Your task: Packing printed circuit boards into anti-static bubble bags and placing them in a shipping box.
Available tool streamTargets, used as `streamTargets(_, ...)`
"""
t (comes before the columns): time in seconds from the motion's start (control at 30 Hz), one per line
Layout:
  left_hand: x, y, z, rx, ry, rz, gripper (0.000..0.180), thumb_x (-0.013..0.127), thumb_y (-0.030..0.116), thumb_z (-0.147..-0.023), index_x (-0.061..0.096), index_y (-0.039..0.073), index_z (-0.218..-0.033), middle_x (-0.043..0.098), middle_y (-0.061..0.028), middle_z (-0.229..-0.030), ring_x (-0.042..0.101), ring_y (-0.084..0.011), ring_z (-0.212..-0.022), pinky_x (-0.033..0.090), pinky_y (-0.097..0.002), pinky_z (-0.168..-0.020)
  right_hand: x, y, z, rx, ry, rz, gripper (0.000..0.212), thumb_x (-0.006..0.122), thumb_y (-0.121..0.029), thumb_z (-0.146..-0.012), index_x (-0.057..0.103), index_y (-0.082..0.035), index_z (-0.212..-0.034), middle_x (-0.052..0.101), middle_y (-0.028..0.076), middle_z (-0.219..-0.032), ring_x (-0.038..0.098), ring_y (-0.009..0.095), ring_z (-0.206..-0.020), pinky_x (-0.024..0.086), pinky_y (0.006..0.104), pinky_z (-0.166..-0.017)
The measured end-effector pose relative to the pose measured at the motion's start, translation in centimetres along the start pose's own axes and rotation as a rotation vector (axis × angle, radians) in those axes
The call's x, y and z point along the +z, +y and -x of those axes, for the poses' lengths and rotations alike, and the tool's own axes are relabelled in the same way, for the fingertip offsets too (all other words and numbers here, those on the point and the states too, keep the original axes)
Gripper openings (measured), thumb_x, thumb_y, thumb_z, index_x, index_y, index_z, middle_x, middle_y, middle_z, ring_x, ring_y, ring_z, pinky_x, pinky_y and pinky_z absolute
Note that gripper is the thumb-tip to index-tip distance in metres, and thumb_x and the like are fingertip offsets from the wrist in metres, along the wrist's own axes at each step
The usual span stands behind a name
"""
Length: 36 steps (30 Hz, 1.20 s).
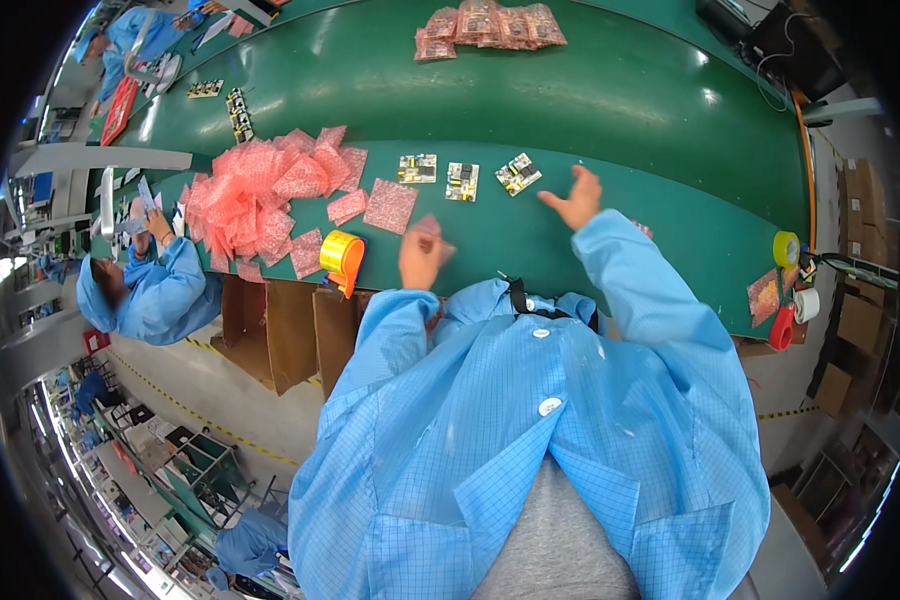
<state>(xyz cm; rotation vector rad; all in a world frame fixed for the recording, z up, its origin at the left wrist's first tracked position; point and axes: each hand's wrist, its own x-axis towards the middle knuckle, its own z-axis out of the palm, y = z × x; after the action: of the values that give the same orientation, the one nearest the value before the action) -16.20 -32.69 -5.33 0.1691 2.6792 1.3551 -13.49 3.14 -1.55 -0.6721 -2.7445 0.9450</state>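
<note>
My left hand (pixel 419 260) is closed on a small pink bubble-wrap bag (pixel 444 240), which looks slightly blurred, near the front edge of the green table. With thumb and fingers apart and nothing in it, my right hand (pixel 576 200) hovers just right of a tilted circuit board (pixel 518 174). Two more circuit boards, one in the middle (pixel 462 182) and one at the left (pixel 417 168), lie in the same row. Beside them sits a flat pink bubble bag (pixel 390 206), and farther left spreads a big heap of such bags (pixel 260 195).
An orange-yellow tape dispenser (pixel 342 255) stands at the front edge. Wrapped packs (pixel 490 24) lie at the back. Tape rolls (pixel 786 249) and red-handled scissors (pixel 782 325) are at the far right. A co-worker (pixel 155 290) sits at the left, near cardboard boxes (pixel 288 335).
</note>
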Motion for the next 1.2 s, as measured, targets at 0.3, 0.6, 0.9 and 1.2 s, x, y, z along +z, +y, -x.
streamTargets(0.3,5.2,0.4,3.1,-0.403,-0.19,0.567,0.03,0.057,0.01,-0.09,0.051,0.0,-0.117,0.061,-0.0143,-0.109,0.063,-0.0203,-0.089,0.053,-0.0333,-0.078,7.2,-5.3,-1.5,0.199,-0.061,0.136,0.093,0.084,-0.041,-0.055,0.04,-0.008,-0.13,0.039,0.015,-0.124,0.041,0.036,-0.116,0.038,0.0482,-0.097)
streamTargets(0.6,4.0,3.5,2.5,-0.579,-0.267,0.676,0.024,0.058,0.008,-0.088,0.054,0.002,-0.111,0.062,-0.0132,-0.103,0.063,-0.0223,-0.09,0.053,-0.0331,-0.076,1.1,2.1,5.4,-0.304,-0.405,0.055,0.096,0.073,-0.005,-0.057,0.029,-0.015,-0.142,0.033,0.015,-0.138,0.04,0.042,-0.118,0.039,0.0478,-0.101)
streamTargets(0.9,4.8,6.9,2.1,0.134,-0.333,-0.374,0.022,0.068,0.01,-0.071,0.059,0.009,-0.091,0.057,-0.0138,-0.099,0.053,-0.0351,-0.102,0.047,-0.0456,-0.084,2.7,2.6,7.7,-0.085,-0.299,0.074,0.096,0.089,-0.027,-0.052,0.039,-0.008,-0.132,0.04,0.017,-0.121,0.043,0.039,-0.114,0.041,0.0455,-0.098)
streamTargets(1.2,7.8,4.6,2.4,0.092,-0.392,-0.243,0.011,0.067,0.011,-0.074,0.062,0.004,-0.081,0.059,-0.011,-0.083,0.063,-0.0256,-0.076,0.051,-0.0364,-0.066,2.9,3.1,10.4,0.052,-0.489,-0.262,0.074,0.087,-0.018,-0.059,0.044,-0.012,-0.12,0.051,0.015,-0.111,0.058,0.032,-0.097,0.05,0.0384,-0.086)
